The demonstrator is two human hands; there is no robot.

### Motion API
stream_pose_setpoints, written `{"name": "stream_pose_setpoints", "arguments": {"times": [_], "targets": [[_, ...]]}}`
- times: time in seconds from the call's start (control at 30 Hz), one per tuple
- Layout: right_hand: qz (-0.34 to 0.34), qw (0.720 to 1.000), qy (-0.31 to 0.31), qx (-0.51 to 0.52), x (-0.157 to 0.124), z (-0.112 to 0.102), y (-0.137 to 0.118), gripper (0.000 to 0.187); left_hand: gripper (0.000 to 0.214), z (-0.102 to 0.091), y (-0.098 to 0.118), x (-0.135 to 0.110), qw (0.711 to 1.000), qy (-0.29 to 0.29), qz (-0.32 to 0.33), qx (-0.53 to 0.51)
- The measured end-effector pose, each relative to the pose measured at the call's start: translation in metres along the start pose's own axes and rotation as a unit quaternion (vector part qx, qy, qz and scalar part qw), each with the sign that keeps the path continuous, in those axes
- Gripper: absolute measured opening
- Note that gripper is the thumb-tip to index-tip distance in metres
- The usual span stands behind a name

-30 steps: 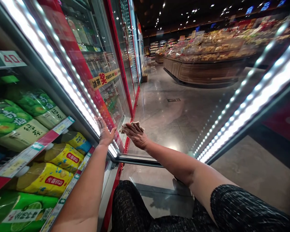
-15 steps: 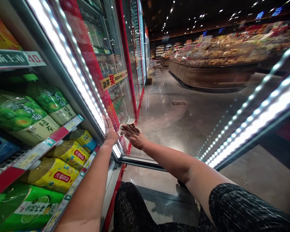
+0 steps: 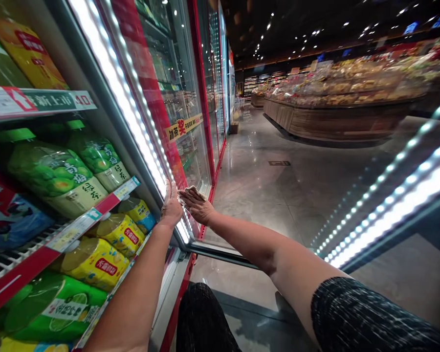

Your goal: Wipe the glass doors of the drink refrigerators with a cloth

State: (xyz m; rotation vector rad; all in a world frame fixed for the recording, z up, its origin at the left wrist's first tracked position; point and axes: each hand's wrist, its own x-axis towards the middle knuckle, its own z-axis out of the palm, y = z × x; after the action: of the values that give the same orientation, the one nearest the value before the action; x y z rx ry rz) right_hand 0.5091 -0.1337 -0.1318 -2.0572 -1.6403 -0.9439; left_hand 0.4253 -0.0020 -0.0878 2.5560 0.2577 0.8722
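My right hand presses a crumpled, light-coloured cloth against the glass door of a drinks fridge, its fingers lying over the cloth. Just to its left, my left hand rests with straightened fingers by the bright LED strip along the door's hinge side; it holds nothing that I can see. The two hands are close together, low on the door. The door stands open, with a second lit strip slanting along its right side.
Left of my arms, fridge shelves hold green tea bottles, yellow-labelled bottles and a green lime-labelled bottle, behind a red price rail. Closed red-framed fridge doors run onward. Across the floor stands a wood-sided display of packaged goods.
My right hand has slid the cloth leftward over the glass, closer to my left hand. The view has shifted a little left, so more of the shelves shows.
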Motion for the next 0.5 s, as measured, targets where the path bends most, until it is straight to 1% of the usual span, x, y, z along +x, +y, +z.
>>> {"name": "stream_pose_setpoints", "arguments": {"times": [0.07, 0.13, 0.27, 0.37, 0.43, 0.5], "targets": [[0.000, 1.000, -0.012, 0.007, 0.006, 0.004, 0.000, 0.046, 0.086, 0.000, -0.007, 0.001, 1.000, 0.010, 0.014, 0.008], [0.006, 1.000, -0.016, 0.005, 0.018, 0.003, 0.000, 0.046, 0.083, -0.001, -0.016, 0.001, 0.999, 0.027, 0.032, 0.018], [0.029, 1.000, 0.003, 0.001, 0.039, 0.004, -0.002, 0.048, 0.079, -0.005, -0.031, 0.001, 0.996, 0.055, 0.048, 0.041], [0.034, 0.999, 0.006, 0.014, 0.039, 0.015, -0.004, 0.048, 0.079, -0.005, -0.036, 0.000, 0.996, 0.044, 0.045, 0.058], [0.015, 0.999, -0.009, 0.029, 0.035, 0.023, -0.005, 0.047, 0.078, -0.005, -0.037, -0.001, 0.997, 0.035, 0.046, 0.058], [-0.008, 0.999, -0.024, 0.040, 0.037, 0.025, -0.005, 0.045, 0.076, -0.006, -0.039, -0.001, 0.996, 0.039, 0.053, 0.053]]}}
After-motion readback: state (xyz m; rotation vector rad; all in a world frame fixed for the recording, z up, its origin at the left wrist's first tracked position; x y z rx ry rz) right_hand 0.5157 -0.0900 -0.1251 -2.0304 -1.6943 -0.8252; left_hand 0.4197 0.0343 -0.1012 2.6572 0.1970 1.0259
